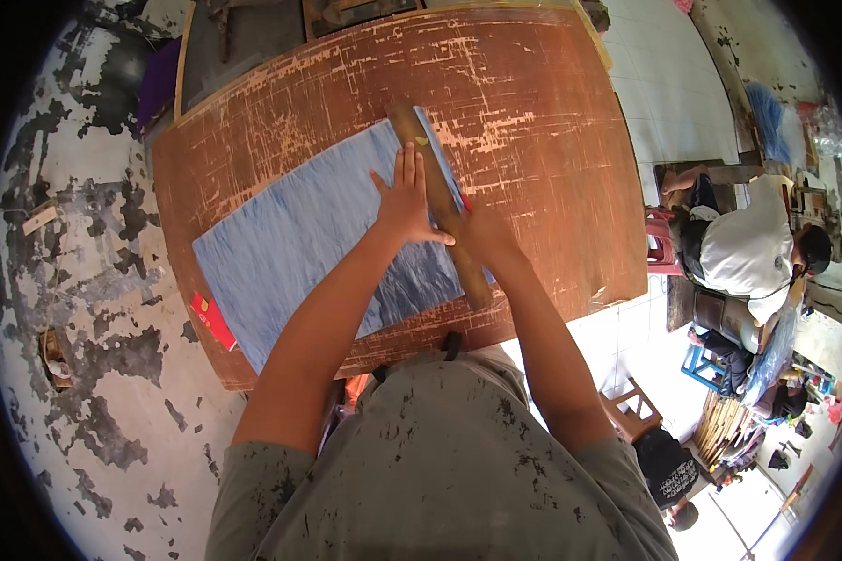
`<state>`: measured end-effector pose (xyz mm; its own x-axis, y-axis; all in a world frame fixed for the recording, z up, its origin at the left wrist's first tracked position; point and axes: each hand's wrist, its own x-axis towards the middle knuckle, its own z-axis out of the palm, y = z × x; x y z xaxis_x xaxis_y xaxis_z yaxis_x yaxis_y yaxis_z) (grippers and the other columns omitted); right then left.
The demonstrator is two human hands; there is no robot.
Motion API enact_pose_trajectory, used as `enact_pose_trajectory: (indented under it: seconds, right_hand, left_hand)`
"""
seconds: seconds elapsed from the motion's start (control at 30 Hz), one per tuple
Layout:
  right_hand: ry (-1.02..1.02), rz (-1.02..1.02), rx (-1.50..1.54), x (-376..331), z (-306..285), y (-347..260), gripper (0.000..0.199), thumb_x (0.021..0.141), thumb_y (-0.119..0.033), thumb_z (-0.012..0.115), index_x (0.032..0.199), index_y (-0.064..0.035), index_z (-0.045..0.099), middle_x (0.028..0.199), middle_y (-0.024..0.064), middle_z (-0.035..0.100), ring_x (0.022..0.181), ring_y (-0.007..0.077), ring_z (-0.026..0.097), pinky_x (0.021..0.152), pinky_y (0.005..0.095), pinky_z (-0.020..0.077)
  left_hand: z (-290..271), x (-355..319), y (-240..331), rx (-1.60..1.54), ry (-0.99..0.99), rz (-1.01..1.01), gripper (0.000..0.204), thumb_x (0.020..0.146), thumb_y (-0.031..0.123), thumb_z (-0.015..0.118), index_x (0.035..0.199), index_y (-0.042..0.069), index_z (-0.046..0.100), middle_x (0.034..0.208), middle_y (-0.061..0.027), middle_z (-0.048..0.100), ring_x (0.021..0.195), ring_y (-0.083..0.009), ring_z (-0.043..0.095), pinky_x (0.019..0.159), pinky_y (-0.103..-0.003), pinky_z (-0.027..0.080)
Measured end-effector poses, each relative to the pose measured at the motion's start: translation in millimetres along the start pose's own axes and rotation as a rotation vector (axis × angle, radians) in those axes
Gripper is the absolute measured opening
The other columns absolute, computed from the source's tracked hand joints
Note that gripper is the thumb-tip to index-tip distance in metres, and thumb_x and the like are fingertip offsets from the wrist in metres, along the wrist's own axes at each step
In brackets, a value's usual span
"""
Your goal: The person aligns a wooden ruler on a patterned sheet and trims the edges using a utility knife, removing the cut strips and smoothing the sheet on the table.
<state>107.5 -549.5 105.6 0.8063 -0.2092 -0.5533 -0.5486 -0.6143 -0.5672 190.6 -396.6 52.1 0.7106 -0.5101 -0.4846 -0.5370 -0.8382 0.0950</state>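
A blue, streaky patterned sheet (290,229) lies aslant on a worn reddish-brown table. Across its right end runs a brown wooden straightedge (440,192), with a narrow strip of the sheet showing beyond it. My left hand (405,208) is spread flat, its palm on the sheet and its fingertips and thumb against the straightedge. Close by on the right, my right hand (486,236) is closed at the straightedge's right edge. A small red bit (468,202) pokes out at its fingers; the rest of what it grips is hidden.
Scratches cover the tabletop (561,140). A red piece (213,321) shows beside the sheet's left edge. To the right, a person in a white shirt (748,248) sits by a dark red stool (661,241). Another person in black (666,467) is lower right, near a wooden stool (634,411).
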Motion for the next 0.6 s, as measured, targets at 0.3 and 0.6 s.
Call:
enact_pose_trajectory:
  seconds: [0.3,0.6]
  right_hand:
    - [-0.093,-0.054,-0.103,81,23,-20,0.038,0.101,-0.019,0.054,0.129,0.0067,0.06,0.106,0.0314,0.068,0.099,0.0461,0.072,0.077,0.0518,0.0608]
    - [-0.025,-0.374,-0.544,80,30,-13,0.035,0.099,-0.013,0.057,0.13,0.0033,0.061,0.106,0.0312,0.068,0.096,0.0442,0.073,0.073,0.0503,0.062]
  left_hand:
    - [12,-6,-6,-0.131,0.156,0.032,0.17,0.048,0.087,0.083,0.165,-0.006,0.002,0.175,-0.0212,-0.007,0.163,-0.0354,-0.002,0.116,-0.083,0.011]
    - [8,-3,-6,-0.08,0.103,0.025,0.168,0.051,0.091,0.078,0.164,-0.008,0.001,0.174,-0.0226,-0.007,0.163,-0.0354,-0.003,0.116,-0.082,0.011]
